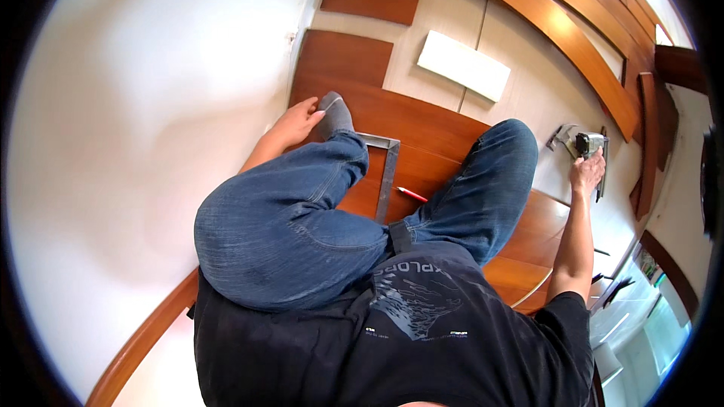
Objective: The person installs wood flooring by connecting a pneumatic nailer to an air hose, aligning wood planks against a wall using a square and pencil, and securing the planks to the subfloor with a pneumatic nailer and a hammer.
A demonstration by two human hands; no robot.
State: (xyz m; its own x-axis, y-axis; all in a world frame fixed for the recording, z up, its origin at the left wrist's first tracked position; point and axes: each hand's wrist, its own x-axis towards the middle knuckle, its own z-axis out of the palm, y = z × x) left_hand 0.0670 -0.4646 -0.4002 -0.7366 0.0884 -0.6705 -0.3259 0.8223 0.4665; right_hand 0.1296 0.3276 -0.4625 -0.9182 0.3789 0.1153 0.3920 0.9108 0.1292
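Denim fills the middle of our view: we squat in blue jeans (302, 218) and a black shirt on a run of reddish-brown laminate planks (422, 132) laid over a pale floor (520, 68). Between our knees, at about twelve o'clock from the lap, a steel carpenter's square (388, 173) lies flat on the planks, and a red pencil (412, 194) rests just beside it at its three o'clock side, touching the wood.

Our left hand (298, 122) sits at ten o'clock, palm down on the plank edge by the white wall (151, 105), fingers spread and loosely curled against our grey sock (335, 114); it clasps nothing that we can make out. Our right hand (587, 173) reaches out at two o'clock, arm straight, its fingers wrapped around the handle end of a grey and black power tool (584, 142) that stands on the pale floor; how tightly it is held we cannot tell.

Farther out at twelve o'clock, two short plank offcuts (348, 56) lie apart from the laid run, and a white rectangular board (464, 65) rests at one o'clock. Long wooden strips (558, 30) curve along the far edge.
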